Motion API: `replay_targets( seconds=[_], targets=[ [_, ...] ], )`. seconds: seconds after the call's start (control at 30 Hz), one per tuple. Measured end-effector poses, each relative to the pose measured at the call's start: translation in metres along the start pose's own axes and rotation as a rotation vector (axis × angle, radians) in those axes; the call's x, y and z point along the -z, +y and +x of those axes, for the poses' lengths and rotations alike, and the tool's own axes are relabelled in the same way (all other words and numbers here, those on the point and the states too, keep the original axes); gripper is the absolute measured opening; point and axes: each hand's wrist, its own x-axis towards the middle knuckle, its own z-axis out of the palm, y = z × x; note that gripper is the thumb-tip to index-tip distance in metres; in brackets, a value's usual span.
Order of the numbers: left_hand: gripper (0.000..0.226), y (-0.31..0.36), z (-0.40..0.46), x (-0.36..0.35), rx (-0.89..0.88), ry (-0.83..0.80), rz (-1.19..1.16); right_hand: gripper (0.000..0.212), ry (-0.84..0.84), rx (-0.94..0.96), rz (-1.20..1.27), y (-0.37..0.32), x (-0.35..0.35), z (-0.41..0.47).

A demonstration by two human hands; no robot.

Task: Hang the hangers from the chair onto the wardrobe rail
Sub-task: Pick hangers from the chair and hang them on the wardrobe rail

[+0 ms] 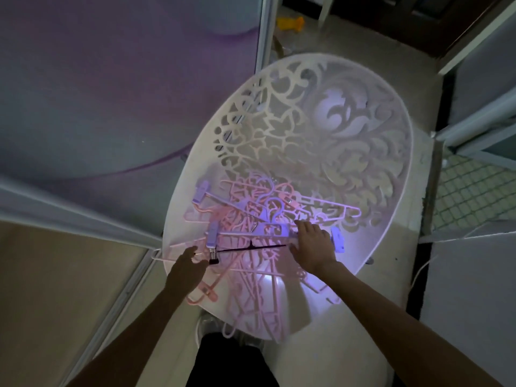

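The room is dim and the picture soft, so fine detail is lost. A white chair (363,113) with a cut-out leaf pattern holds a tangled heap of pink hangers (251,263) on its near part; single hangers in the heap are hard to tell apart. On top lie a lilac clip hanger (251,233) and a thin black clip hanger (251,246). The right hand (314,245) lies palm down on the lilac hanger's right end; its fingertips are hidden, so its grip cannot be told. The left hand (187,268) hovers released, fingers loosely spread, beside the black hanger's left clip. A yellow object (290,24) lies blurred on the far floor.
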Motion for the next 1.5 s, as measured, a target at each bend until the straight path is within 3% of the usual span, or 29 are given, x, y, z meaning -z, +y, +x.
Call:
replay_targets(
  seconds=[0.07,0.17,0.27,0.33,0.4,0.47,0.53,0.67,0.8,0.87,0.97,1.07,1.17,1.23,1.33,1.5],
  targets=[
    [0.061,-0.003,0.009,-0.008,0.038,-0.003,-0.051,0.048,0.004,0.017,-0.024,0.004,-0.017,0.008],
    [0.076,-0.019,0.016,-0.017,0.063,0.083,0.065,0.029,0.173,0.075,0.031,0.011,-0.035,0.015],
    [0.087,-0.034,0.013,-0.018,0.236,0.167,-0.013,0.022,0.289,0.093,0.146,0.017,-0.042,0.014],
    [0.082,-0.040,0.012,-0.019,0.361,0.097,-0.226,0.023,0.328,0.103,0.243,0.020,-0.043,0.015],
    [0.062,-0.038,0.010,-0.021,0.405,-0.016,-0.403,0.026,0.319,0.081,0.320,0.024,-0.043,0.016],
    [0.046,-0.032,0.011,-0.024,0.355,-0.013,-0.393,0.024,0.331,0.066,0.335,0.028,-0.041,0.016],
    [0.045,-0.022,0.013,-0.028,0.296,-0.050,-0.357,0.020,0.390,0.081,0.320,0.032,-0.038,0.018],
    [0.084,-0.005,0.016,-0.027,0.208,-0.120,-0.196,0.024,0.493,0.113,0.202,0.042,-0.023,0.030],
    [0.069,-0.005,0.031,-0.029,0.055,-0.166,0.077,0.021,0.594,0.149,0.090,0.052,-0.001,0.055],
    [0.066,-0.002,0.037,-0.027,0.015,-0.160,0.165,0.021,0.569,0.107,0.046,0.056,0.006,0.068],
    [0.066,0.003,0.041,-0.023,-0.033,-0.181,0.189,0.039,0.512,0.035,0.048,0.050,0.015,0.069],
    [0.068,0.003,0.039,-0.021,-0.080,-0.175,0.143,0.024,0.502,0.165,0.078,0.027,0.006,0.042],
    [0.084,-0.004,0.036,-0.020,-0.100,-0.117,0.082,0.030,0.138,0.173,0.104,0.000,-0.022,0.016],
    [0.101,-0.008,0.035,-0.021,-0.130,-0.116,0.072,0.034,0.012,0.157,0.139,-0.013,-0.034,0.015],
    [0.102,-0.009,0.034,-0.023,-0.132,-0.105,0.099,0.034,0.036,0.236,0.199,-0.031,-0.039,0.020],
    [0.083,-0.005,0.038,-0.019,-0.145,-0.116,0.213,0.031,0.112,0.212,0.301,-0.031,-0.028,0.023]
  ],
)
